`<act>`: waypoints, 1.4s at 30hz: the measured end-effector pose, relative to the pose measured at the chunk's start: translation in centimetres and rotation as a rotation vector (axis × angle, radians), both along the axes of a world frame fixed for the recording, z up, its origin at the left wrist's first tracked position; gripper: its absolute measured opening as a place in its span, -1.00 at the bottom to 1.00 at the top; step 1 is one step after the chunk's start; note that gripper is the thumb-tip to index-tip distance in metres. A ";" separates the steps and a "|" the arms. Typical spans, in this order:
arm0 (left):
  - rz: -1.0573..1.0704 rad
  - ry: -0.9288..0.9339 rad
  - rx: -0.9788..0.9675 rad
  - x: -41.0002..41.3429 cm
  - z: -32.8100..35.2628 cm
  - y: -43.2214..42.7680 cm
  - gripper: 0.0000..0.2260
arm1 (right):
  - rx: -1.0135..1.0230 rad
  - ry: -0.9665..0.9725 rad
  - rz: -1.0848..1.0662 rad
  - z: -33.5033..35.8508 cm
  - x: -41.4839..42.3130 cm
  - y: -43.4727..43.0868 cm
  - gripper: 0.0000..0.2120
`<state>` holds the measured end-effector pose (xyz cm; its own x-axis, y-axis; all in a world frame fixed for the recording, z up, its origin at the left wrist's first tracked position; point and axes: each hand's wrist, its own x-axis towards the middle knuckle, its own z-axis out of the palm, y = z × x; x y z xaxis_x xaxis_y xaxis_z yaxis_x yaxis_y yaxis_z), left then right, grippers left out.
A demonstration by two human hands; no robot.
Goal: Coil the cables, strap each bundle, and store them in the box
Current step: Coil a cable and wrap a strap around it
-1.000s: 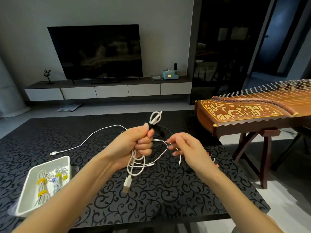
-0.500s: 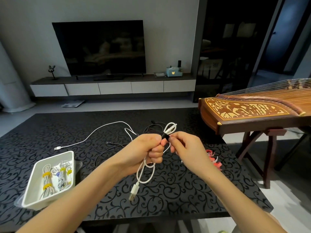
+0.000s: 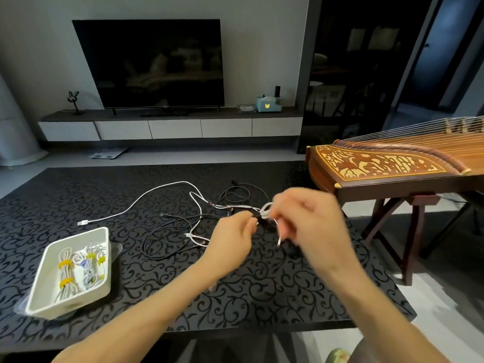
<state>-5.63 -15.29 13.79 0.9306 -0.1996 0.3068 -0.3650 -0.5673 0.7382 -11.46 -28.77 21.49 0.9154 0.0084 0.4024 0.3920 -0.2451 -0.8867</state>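
risk: the small coiled white cable bundle (image 3: 266, 211) could spring open if the dark strap (image 3: 258, 218) slips before it is fastened. the bundle is compact with uneven loops, held above the black patterned table (image 3: 262, 289). left hand (image 3: 233, 239) fingers pinch it; right hand (image 3: 309, 224) is blurred, grip cannot be told. the white rectangular plastic box (image 3: 44, 284) sits well apart.

The left hand (image 3: 230, 239) and blurred right hand (image 3: 311, 224) pinch a white cable bundle (image 3: 265, 211); the box (image 3: 78, 307) lies at eight o'clock.

Bare left grip (image 3: 230, 242), bare right grip (image 3: 311, 221)
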 end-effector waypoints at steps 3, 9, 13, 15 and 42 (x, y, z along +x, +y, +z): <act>-0.086 0.354 -0.410 1.4 0.4 0.7 -0.66 | -0.283 0.026 -0.283 -2.0 2.6 -2.7 -0.70; -0.318 0.551 -0.525 1.2 1.7 0.7 -0.70 | 0.079 0.449 -0.053 -5.7 4.2 -0.9 -0.81; -0.188 0.375 -0.349 1.2 1.4 1.1 -0.69 | 0.251 0.492 -0.064 -4.8 4.2 -0.6 -0.63; -0.142 0.315 -0.301 1.2 1.4 1.1 -0.69 | 0.080 0.427 -0.107 -5.1 4.2 -0.3 -0.60; 0.043 -0.223 0.034 -0.6 -2.1 0.6 -0.75 | -0.260 0.386 0.054 -6.5 2.3 1.2 -0.71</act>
<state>-6.20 -14.73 11.64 0.8482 -0.1749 0.4999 -0.4921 -0.6092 0.6219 -9.21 -27.59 15.00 0.9932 0.1158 0.0105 0.0638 -0.4670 -0.8819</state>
